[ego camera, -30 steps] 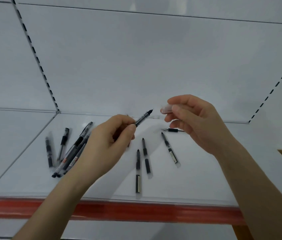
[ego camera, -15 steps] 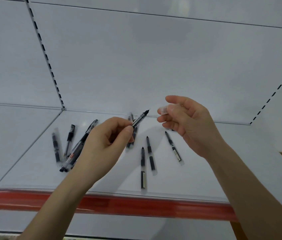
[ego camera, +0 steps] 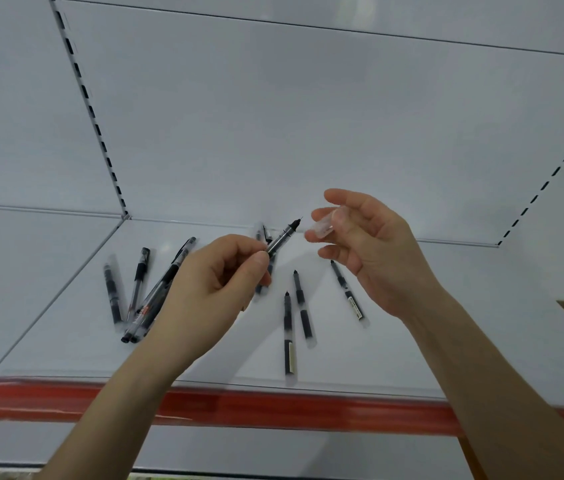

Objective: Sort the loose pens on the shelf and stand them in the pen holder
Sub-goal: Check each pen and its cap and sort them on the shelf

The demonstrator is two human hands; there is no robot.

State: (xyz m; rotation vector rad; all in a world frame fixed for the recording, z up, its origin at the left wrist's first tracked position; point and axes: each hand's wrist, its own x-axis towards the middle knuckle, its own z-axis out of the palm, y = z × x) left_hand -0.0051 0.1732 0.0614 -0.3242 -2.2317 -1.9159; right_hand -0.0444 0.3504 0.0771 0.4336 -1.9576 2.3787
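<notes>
Since half a second back: right hand [ego camera: 374,258] has loosened and its forefinger has lifted, so the clear cap [ego camera: 324,226] shows plainer. Left hand [ego camera: 218,282] little changed.

Now. Left hand pinches a black pen [ego camera: 282,237] low on the barrel, thumb against fingers, bare tip pointing up and right. Right hand holds the cap between thumb and fingertips, one end toward the tip. Hands apart; tip and cap near, not touching, both held above the shelf [ego camera: 412,341].

Loose pens [ego camera: 303,308] lie flat on the shelf: a bundle to the left, three below and between the hands, a couple by the back wall partly hidden. Pen holder not in view.

Step in hand, as I judge it: capping. Line the cap's bore with the barrel first, keep the left hand steady, then slide the cap straight on until it seats. A skewed approach risks jabbing the fine tip on the rim. The cap looks slick, so a firmer pinch seems wise.
</notes>
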